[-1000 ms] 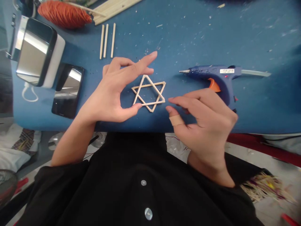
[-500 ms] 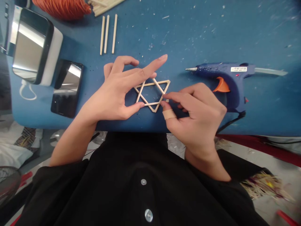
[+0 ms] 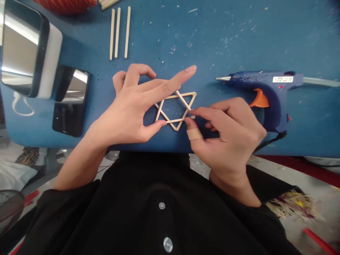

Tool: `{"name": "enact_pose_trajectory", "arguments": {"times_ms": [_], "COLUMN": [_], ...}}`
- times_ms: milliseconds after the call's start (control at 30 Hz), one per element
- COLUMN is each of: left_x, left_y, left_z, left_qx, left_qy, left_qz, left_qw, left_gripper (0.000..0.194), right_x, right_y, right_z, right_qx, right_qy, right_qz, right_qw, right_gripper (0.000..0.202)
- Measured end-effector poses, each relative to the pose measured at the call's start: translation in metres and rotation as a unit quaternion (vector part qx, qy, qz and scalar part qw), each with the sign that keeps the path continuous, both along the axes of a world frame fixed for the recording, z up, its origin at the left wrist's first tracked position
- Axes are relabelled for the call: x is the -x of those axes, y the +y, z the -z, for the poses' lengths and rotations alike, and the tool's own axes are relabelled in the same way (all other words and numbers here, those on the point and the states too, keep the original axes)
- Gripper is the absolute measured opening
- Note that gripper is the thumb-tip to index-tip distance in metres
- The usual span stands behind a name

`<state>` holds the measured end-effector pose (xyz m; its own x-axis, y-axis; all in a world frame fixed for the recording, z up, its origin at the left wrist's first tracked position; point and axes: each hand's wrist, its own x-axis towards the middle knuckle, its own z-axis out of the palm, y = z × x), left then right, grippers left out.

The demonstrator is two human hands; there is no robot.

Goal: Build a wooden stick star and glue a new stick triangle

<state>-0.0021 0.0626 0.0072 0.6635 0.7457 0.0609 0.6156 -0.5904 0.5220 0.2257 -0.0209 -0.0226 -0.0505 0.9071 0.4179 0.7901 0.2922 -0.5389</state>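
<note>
A six-pointed star [image 3: 175, 121] made of two overlapping triangles of pale wooden sticks lies at the blue table's near side. My left hand [image 3: 132, 106] grips its left part, with the thumb on the lower left and fingers reaching over the top; the index finger points out beyond it. At the right corner, the thumb and index finger of my right hand [image 3: 225, 131] pinch the sticks and cover that tip. A plaster wraps the right thumb. Right of the star lies a blue glue gun [image 3: 276, 92] with an orange trigger, a glue stick in its back.
Three loose wooden sticks [image 3: 117, 33] lie beyond my left hand. To the left are a black phone [image 3: 69, 117] and a white device with a shiny dark screen [image 3: 22, 46]. Orange twine [image 3: 69, 4] sits at the far edge of view. The blue table [image 3: 212, 32] bears small scraps.
The view has shifted slightly, so the phone and device sit further left and the glue gun further right. Both hands keep their hold on the star, with little visible change.
</note>
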Motion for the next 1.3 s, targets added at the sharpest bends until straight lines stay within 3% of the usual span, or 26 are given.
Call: {"name": "enact_pose_trajectory", "arguments": {"times_ms": [233,400,500,633,800,867,967,1133,1300], "left_x": [-0.002,0.000,0.002,0.007,0.017,0.025,0.036,0.040,0.030], "left_y": [-0.004,-0.007,-0.007,-0.008,-0.026,-0.040,-0.059,-0.066,-0.064], "left_z": [0.000,0.002,0.001,-0.004,-0.001,0.003,0.007,0.015,0.024], "left_qx": [-0.025,-0.005,-0.005,-0.013,-0.117,-0.142,-0.144,-0.182,-0.198], "left_qy": [0.024,0.029,0.017,-0.022,-0.159,-0.187,-0.151,-0.107,-0.107], "left_qz": [-0.004,-0.019,-0.010,-0.001,-0.105,-0.169,-0.225,-0.185,-0.175], "left_qw": [0.999,0.999,1.000,1.000,0.975,0.957,0.952,0.960,0.958], "left_gripper": [0.086,0.083,0.082,0.081,0.054,0.044,0.040,0.025,0.014], "right_x": [0.000,-0.002,-0.003,-0.002,0.006,0.007,0.006,0.003,0.008], "right_y": [0.000,0.000,0.002,0.002,-0.010,-0.016,-0.020,-0.008,0.014], "right_z": [0.003,0.003,0.005,0.007,-0.003,-0.010,-0.017,-0.008,0.008], "right_qx": [-0.030,-0.006,-0.024,-0.006,0.008,0.039,0.078,-0.008,0.009], "right_qy": [0.010,-0.010,0.037,0.083,0.067,0.076,0.085,0.034,-0.097], "right_qz": [0.012,-0.004,-0.003,-0.002,-0.043,-0.119,-0.204,-0.056,0.034], "right_qw": [0.999,1.000,0.999,0.997,0.997,0.989,0.972,0.998,0.995], "right_gripper": [0.011,0.016,0.009,0.018,0.017,0.017,0.016,0.015,0.034]}}
